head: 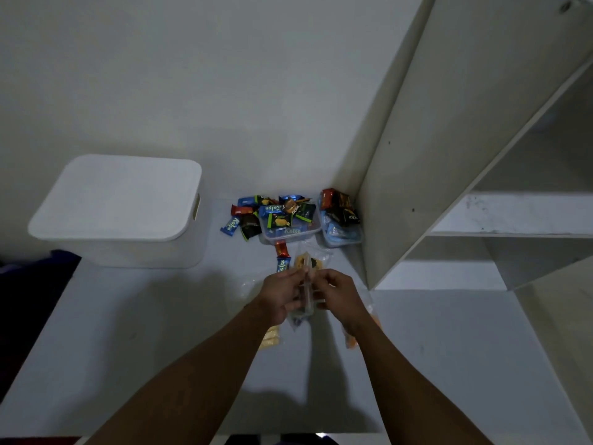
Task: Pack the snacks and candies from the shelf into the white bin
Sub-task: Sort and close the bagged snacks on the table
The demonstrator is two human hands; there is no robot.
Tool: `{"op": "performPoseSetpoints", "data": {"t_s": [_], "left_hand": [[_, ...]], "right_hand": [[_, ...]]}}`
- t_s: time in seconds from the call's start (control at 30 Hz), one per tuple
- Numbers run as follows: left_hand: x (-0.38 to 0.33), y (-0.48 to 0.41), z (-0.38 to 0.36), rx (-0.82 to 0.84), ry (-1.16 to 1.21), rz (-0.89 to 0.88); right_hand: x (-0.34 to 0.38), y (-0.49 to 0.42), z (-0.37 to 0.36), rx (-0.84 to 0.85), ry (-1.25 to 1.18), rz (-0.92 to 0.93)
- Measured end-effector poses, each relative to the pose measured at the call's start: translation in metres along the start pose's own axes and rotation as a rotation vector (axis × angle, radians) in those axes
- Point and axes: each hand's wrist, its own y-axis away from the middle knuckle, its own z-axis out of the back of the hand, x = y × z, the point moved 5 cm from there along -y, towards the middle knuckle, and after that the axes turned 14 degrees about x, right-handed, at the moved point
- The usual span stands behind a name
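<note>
Ok, head view only, dim and wide-angle. Both hands meet mid-frame over the white surface (128,348). Left hand (280,295) and right hand (338,293) each have fingers curled onto a clear packet (307,284), which is held edge-on between them, so both grips are closed on it. Packet contents are hard to read; yellowish and dark bits show at its far end. White bin (118,207) sits far left, well apart from the hands, lid on, slot handle facing right, inside hidden. Snacks outside it: a clear tub (290,231) heaped with wrapped candies, loose candies (244,221) just beside its left side, and a second pile (340,208) on a blue-tinted tray against the shelf unit (417,162). Two small bars (282,256) lie between tub and hands. Yellow pack (272,338) pokes out under the left wrist and orange pack (351,341) under the right, both mostly covered by the arms. Most labels are too blurred to read. Shelf unit is cut off at the right edge.
</note>
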Motion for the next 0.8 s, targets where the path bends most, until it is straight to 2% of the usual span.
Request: {"op": "performPoseSetpoints", "data": {"t_s": [0.23, 0.63, 0.8], "left_hand": [[0.006, 0.0, 0.003, 0.054, -0.005, 0.053], [0.004, -0.008, 0.008, -0.014, -0.048, 0.024], [0.006, -0.011, 0.012, -0.054, -0.053, 0.012]], "right_hand": [[-0.003, -0.004, 0.004, -0.014, 0.06, -0.021], [-0.014, -0.011, 0.008, 0.039, -0.067, -0.104], [-0.013, -0.014, 0.009, -0.005, 0.029, -0.074]]}}
